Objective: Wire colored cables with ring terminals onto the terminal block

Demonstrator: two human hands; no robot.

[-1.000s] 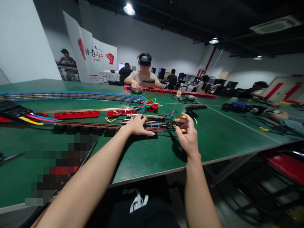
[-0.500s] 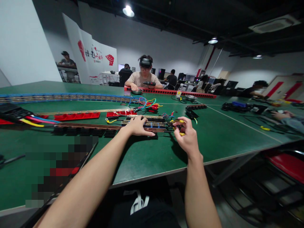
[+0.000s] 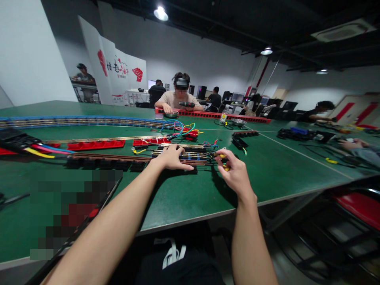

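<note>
My left hand (image 3: 170, 158) lies with spread fingers on a slotted rail assembly (image 3: 194, 156), which has copper strips and blue and black parts. At the right end of that assembly, my right hand (image 3: 234, 170) is closed around yellow-handled pliers (image 3: 226, 168); fingers cover much of the tool. The pliers' dark jaws are by the rail's end, but I cannot tell whether they grip anything. Just behind are thin coloured wires (image 3: 212, 145). Yellow-sleeved cable with a ring terminal (image 3: 139, 151) rests left of my left hand.
Red trough pieces (image 3: 96, 145) and a long blue rail (image 3: 83, 122) lie to the left. Coloured wires loop around a red part (image 3: 190, 134) behind. Across the table (image 3: 190, 206) sits a person (image 3: 180, 95) near a power drill (image 3: 187, 104). A bottle (image 3: 225, 114) stands at back right.
My right hand has shifted slightly right and down with the pliers, its fingers turning over the handles. My left hand stays in place on the rail assembly.
</note>
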